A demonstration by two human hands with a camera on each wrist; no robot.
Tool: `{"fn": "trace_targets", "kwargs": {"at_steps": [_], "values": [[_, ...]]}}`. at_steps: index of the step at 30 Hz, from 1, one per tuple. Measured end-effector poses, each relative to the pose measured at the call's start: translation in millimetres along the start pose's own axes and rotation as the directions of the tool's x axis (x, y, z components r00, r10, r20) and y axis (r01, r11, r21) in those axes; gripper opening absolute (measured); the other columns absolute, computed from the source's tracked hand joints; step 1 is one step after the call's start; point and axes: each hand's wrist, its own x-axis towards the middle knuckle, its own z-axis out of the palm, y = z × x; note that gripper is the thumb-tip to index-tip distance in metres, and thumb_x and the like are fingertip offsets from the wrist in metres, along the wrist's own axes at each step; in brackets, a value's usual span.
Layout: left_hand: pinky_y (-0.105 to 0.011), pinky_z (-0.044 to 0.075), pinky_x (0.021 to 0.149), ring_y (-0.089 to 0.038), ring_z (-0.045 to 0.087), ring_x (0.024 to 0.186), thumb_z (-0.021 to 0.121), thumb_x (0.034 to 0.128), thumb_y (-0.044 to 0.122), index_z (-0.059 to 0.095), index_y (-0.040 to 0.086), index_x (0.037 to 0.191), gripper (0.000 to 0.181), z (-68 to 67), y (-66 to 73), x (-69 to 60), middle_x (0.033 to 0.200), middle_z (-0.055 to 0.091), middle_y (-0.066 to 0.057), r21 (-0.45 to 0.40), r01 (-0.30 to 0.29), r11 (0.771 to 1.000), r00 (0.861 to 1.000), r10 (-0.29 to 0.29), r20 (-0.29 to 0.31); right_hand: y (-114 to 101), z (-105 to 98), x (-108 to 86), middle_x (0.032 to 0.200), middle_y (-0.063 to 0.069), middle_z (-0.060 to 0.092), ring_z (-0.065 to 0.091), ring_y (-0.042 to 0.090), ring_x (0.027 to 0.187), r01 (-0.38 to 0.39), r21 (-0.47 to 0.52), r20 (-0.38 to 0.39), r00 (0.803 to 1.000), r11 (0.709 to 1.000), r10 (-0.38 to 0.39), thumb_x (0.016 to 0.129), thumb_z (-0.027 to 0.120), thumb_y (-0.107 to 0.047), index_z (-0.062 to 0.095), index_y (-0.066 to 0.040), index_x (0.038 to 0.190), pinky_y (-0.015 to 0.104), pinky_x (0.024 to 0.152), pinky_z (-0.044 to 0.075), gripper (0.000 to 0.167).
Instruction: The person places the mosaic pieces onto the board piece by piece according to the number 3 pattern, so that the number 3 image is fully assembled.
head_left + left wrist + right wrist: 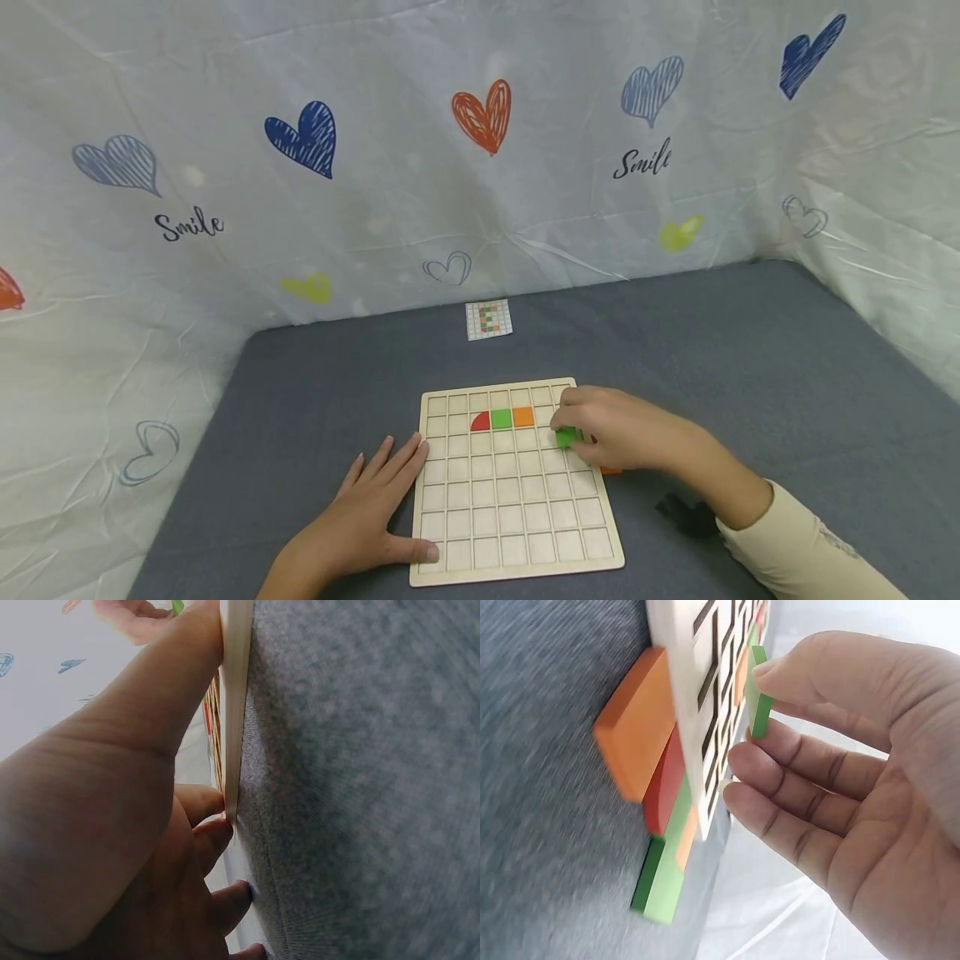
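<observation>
My right hand [618, 425] pinches a green square tile [760, 701] between thumb and fingers, just above the right side of a wooden grid board [487, 508]. Spread fingers of my left hand [367, 508] rest along the board's left edge, the thumb on its lower left corner. In one upper row of the board lie a red quarter-round tile [481, 422], a green tile [501, 418] and an orange tile [523, 416], side by side. The left wrist view shows the left fingertips [216, 838] touching the board's side and the cloth.
Beside the board's right edge lie loose tiles: an orange one [637, 724], a red one [665, 784] and a green one [660, 881], among others. A small pattern card [489, 320] lies behind the board on the grey cloth [330, 392]. A white curtain with printed hearts hangs behind.
</observation>
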Motion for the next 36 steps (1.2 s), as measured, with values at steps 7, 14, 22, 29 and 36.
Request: {"fn": "trace_targets", "kwargs": {"at_steps": [7, 14, 22, 29, 36], "values": [[-0.072, 0.001, 0.110, -0.041, 0.005, 0.151, 0.071, 0.0739, 0.075, 0.022, 0.016, 0.162, 0.117, 0.9, -1.4, -0.3, 0.167, 0.016, -0.003, 0.000, -0.014, 1.000, 1.000, 0.014, -0.014, -5, 4, 12.8, 0.078, -0.009, 0.046, 0.038, 0.006, 0.069, 0.069, -0.022, -0.006, 0.998, 0.997, -0.069, 0.079, 0.066, 0.007, 0.071, -0.013, 0.087, 0.018, 0.056, 0.034, 0.022], [-0.070, 0.000, 0.111, -0.040, 0.004, 0.151, 0.069, 0.0738, 0.076, 0.020, 0.017, 0.162, 0.118, -0.2, -0.7, 0.0, 0.167, 0.014, -0.002, -0.001, -0.001, 1.000, 1.000, 0.001, 0.004, -8, 5, 23.0, 0.080, -0.007, 0.050, 0.042, 0.007, 0.072, 0.085, -0.018, 0.005, 0.996, 0.996, -0.085, 0.083, 0.068, 0.004, 0.072, -0.011, 0.090, 0.020, 0.060, 0.039, 0.017], [-0.071, 0.000, 0.111, -0.040, 0.003, 0.151, 0.068, 0.0739, 0.077, 0.020, 0.017, 0.162, 0.118, -1.3, 0.1, 0.3, 0.167, 0.013, -0.001, 0.000, 0.000, 1.000, 1.000, 0.000, 0.011, -11, 11, 36.6, 0.078, -0.008, 0.048, 0.041, 0.005, 0.070, 0.117, -0.008, 0.025, 0.993, 0.993, -0.116, 0.082, 0.067, 0.006, 0.071, -0.013, 0.083, 0.018, 0.062, 0.039, 0.019], [-0.071, 0.001, 0.110, -0.041, 0.004, 0.151, 0.068, 0.0729, 0.078, 0.021, 0.017, 0.162, 0.118, -1.0, 0.1, 0.7, 0.167, 0.013, -0.001, 0.005, 0.007, 1.000, 1.000, -0.007, 0.010, -19, 16, 50.9, 0.074, -0.010, 0.043, 0.039, 0.006, 0.066, 0.103, -0.037, 0.032, 0.994, 0.994, -0.102, 0.088, 0.070, -0.001, 0.070, -0.015, 0.079, 0.019, 0.060, 0.037, 0.016], [-0.072, 0.002, 0.110, -0.041, 0.005, 0.151, 0.068, 0.0718, 0.079, 0.022, 0.017, 0.162, 0.119, 0.1, 0.6, 1.1, 0.167, 0.015, -0.001, 0.020, 0.009, 1.000, 1.000, -0.009, -0.001, -29, 24, 65.5, 0.072, -0.008, 0.042, 0.040, 0.009, 0.064, 0.089, -0.103, 0.047, 0.995, 0.991, -0.084, 0.083, 0.070, 0.002, 0.068, -0.015, 0.077, 0.021, 0.059, 0.036, 0.018]]}}
